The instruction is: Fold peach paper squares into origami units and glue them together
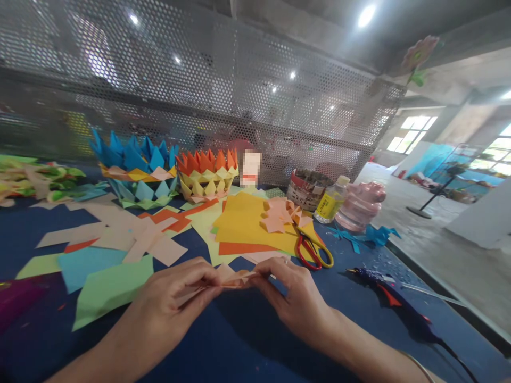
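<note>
Between my two hands is a strip of folded peach paper (235, 279), pinched at both ends just above the blue table. My left hand (181, 298) grips its left end between thumb and fingers. At the other end, the thumb and forefinger of my right hand (289, 292) are closed on the paper. Beyond the hands lie stacked yellow paper sheets (239, 218) with orange sheets beneath, and folded peach pieces (277, 214) on top. Scissors (314, 250) with red and yellow handles rest at the stack's right edge.
Paper crowns in blue (139, 154) and orange (207, 165) stand at the back. Loose paper pieces (115, 229) spread left. At right are a glue gun (395, 298) with its cord, a yellow-labelled bottle (330, 201), a pink container (359, 205) and the table edge. A perforated screen (179, 90) rises behind.
</note>
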`<action>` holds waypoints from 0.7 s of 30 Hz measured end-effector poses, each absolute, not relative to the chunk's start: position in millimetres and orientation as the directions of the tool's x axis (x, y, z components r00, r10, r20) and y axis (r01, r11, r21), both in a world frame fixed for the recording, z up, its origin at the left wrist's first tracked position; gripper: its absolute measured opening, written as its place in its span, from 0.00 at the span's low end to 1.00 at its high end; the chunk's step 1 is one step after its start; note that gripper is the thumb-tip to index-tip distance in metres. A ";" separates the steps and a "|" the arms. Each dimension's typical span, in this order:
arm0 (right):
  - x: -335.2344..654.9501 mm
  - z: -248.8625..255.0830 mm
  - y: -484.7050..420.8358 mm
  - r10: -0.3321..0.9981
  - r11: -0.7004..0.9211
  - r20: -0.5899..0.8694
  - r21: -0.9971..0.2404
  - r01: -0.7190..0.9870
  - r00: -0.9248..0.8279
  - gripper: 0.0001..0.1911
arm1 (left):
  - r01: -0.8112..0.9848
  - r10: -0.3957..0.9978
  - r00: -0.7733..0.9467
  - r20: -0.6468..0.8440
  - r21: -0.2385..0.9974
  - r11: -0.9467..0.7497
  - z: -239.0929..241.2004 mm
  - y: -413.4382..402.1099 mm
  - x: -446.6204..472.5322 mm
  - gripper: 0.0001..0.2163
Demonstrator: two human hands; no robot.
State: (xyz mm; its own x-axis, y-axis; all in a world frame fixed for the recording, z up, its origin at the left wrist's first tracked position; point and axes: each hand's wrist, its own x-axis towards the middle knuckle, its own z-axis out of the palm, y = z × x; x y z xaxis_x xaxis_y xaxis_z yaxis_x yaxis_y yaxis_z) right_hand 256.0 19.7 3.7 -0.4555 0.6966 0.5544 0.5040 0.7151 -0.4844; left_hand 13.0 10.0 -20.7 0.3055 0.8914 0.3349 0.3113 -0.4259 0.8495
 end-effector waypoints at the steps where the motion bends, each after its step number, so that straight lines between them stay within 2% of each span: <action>1: 255.8 3.2 19.5 0.692 0.719 0.558 -0.476 0.506 -0.458 0.05 | 0.303 0.892 0.307 0.331 0.855 -0.422 -20.1 9.6 13.2 0.09; 8: 256.1 1.1 19.7 0.674 0.734 0.557 -0.429 0.527 -0.485 0.07 | 0.342 0.880 0.324 0.348 0.824 -0.452 -17.9 9.6 14.2 0.10; 21: 256.8 2.3 17.8 0.607 0.778 0.618 -0.335 0.532 -0.500 0.07 | 0.282 0.889 0.283 0.360 0.855 -0.435 -23.9 9.1 14.1 0.07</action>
State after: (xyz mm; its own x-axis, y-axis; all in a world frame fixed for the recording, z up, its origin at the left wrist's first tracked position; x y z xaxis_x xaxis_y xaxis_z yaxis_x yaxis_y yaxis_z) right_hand 256.8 17.8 2.3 -0.4996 0.6074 0.6177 0.5316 0.7779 -0.3349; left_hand 14.1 9.1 -23.9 0.2829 0.8892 0.3596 0.2824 -0.4355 0.8548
